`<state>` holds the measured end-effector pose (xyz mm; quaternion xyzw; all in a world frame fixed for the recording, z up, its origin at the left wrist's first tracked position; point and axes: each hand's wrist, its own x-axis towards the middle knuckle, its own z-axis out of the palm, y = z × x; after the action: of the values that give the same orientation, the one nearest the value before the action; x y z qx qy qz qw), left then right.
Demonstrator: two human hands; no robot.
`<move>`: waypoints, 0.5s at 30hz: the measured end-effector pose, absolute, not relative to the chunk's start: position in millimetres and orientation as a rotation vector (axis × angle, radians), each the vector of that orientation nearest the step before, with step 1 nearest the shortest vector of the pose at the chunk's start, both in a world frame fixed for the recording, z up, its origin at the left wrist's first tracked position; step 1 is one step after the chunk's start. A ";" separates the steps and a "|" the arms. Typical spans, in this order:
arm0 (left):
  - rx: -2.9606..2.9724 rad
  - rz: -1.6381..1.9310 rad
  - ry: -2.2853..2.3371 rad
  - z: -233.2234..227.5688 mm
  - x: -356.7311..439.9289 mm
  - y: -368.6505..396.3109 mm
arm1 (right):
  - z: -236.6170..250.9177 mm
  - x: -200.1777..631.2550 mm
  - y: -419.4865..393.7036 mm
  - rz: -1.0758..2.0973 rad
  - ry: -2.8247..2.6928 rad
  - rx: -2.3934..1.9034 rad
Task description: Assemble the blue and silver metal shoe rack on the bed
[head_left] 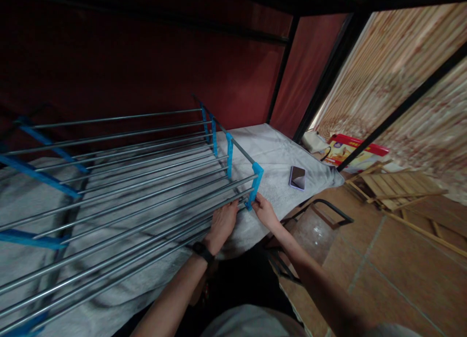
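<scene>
Two hands work the rack's (120, 181) near corner on the blanket (277, 157): left hand (223, 221) curled around the rods, right hand (264, 211) pinching the blue bracket (254, 184), best pressed squarely.

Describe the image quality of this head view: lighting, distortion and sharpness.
Head view: dim overall, the red backing almost black at upper left; brightest on the patterned wall at right. Wide-angle distortion bends the metal rods and black frame bars. The left hand and right hand at the blue end bracket are fairly sharp; the phone shows a faint sheen.
</scene>
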<state>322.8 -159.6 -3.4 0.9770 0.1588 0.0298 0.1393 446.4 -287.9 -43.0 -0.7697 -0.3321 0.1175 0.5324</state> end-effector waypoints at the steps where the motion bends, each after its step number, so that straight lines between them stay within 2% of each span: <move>1: 2.806 0.077 0.460 -2.9 323.6 -159.3 | -42.6 446.4 -287.8 0.281 -0.788 -1.845; 7: 2.773 0.177 0.466 -2.7 319.3 -163.3 | -38.6 444.4 -289.2 0.257 -0.805 -1.882; 15: 2.771 0.127 0.494 4.6 320.1 -160.7 | -35.1 442.1 -290.3 0.262 -0.809 -1.892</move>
<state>320.1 -160.7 4.6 0.9706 0.1732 0.0445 0.1612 442.1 -290.3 -35.1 -0.7852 -0.3358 0.1088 0.5088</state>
